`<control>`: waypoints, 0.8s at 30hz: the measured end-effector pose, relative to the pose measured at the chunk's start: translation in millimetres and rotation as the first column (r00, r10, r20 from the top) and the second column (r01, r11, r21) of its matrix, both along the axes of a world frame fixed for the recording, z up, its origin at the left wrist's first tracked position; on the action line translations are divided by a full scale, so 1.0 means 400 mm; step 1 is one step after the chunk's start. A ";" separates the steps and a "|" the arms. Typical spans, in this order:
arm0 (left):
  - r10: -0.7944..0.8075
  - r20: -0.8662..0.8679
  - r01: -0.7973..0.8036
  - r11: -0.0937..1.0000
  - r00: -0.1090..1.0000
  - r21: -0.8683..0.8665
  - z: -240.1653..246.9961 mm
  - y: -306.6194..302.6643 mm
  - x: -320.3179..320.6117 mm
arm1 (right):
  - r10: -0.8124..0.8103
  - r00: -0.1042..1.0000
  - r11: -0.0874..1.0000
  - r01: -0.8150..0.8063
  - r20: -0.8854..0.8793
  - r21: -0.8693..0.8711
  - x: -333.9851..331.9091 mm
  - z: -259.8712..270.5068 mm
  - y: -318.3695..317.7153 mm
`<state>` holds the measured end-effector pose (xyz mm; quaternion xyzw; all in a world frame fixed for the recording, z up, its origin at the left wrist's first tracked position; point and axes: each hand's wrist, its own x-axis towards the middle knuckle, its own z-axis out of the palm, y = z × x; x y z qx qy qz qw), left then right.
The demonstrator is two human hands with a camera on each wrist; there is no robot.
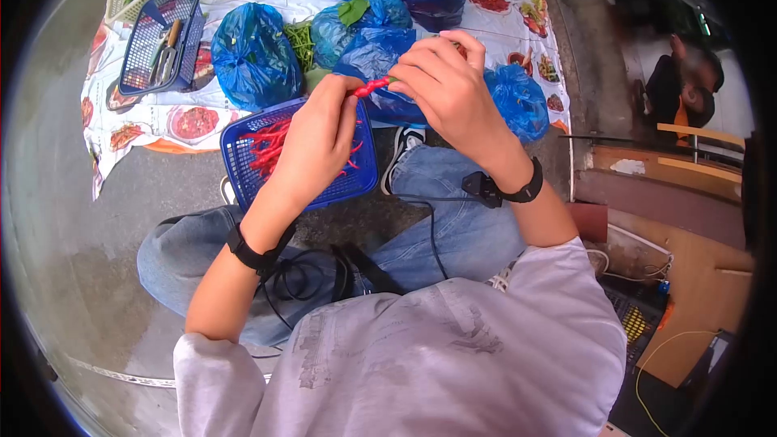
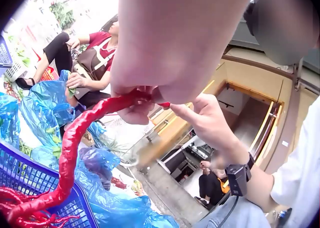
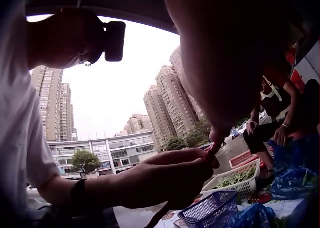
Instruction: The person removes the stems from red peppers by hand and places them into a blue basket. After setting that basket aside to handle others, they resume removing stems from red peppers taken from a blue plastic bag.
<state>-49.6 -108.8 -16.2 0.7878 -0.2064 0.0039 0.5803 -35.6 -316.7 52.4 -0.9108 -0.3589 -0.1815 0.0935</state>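
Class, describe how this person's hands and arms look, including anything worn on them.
The left hand and right hand are gloveless. Each wrist wears a black band; the right one carries a boxy black device with a thin black cable. Pale short sleeves leave the forearms bare.

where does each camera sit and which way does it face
Head: on the head, facing forward and down at the left hand and right hand; arms, shirt and jeans show.
Left wrist: on that wrist, facing the red chili; both hands and some jeans show.
Right wrist: on that wrist, facing the left hand, buildings beyond; both hands and the person's head show.
Head and left wrist share the chili and blue basket.
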 end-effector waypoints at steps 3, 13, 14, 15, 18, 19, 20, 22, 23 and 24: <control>-0.019 0.120 0.019 1.000 0.993 0.007 0.014 -0.017 -0.009 | 0.035 0.996 0.990 -0.025 -0.076 0.139 -0.013 -0.020 0.000; 0.078 0.444 -0.145 0.983 0.892 0.117 0.001 -0.015 -0.023 | -0.026 0.940 0.949 0.131 -0.341 0.288 -0.049 -0.034 0.012; 0.077 0.444 -0.142 0.983 0.893 0.116 0.002 -0.015 -0.025 | -0.028 0.939 0.948 0.133 -0.342 0.288 -0.050 -0.035 0.015; 0.052 0.459 -0.133 0.980 0.887 0.146 0.002 -0.013 -0.028 | -0.003 0.936 0.946 0.117 -0.353 0.301 -0.051 -0.034 0.018; -0.006 0.504 -0.097 0.979 0.863 0.179 0.001 -0.005 -0.023 | 0.028 0.917 0.935 0.117 -0.398 0.335 -0.054 -0.037 0.013; -0.037 0.535 -0.073 0.980 0.844 0.183 0.000 -0.003 -0.021 | 0.035 0.902 0.925 0.133 -0.431 0.355 -0.055 -0.038 0.010; -0.037 0.535 -0.073 0.980 0.844 0.183 -0.001 -0.001 -0.021 | 0.035 0.902 0.925 0.134 -0.431 0.355 -0.056 -0.033 0.013; -0.049 0.541 -0.033 0.990 0.840 0.140 -0.002 0.001 -0.022 | 0.057 0.817 0.867 0.245 -0.574 0.433 -0.060 -0.016 0.018; -0.049 0.540 -0.032 0.990 0.840 0.139 -0.002 0.001 -0.022 | 0.056 0.816 0.868 0.245 -0.575 0.433 -0.060 -0.014 0.018; -0.043 0.541 -0.021 0.994 0.840 0.110 0.000 0.001 -0.021 | 0.076 0.797 0.847 0.265 -0.599 0.460 -0.061 -0.013 0.017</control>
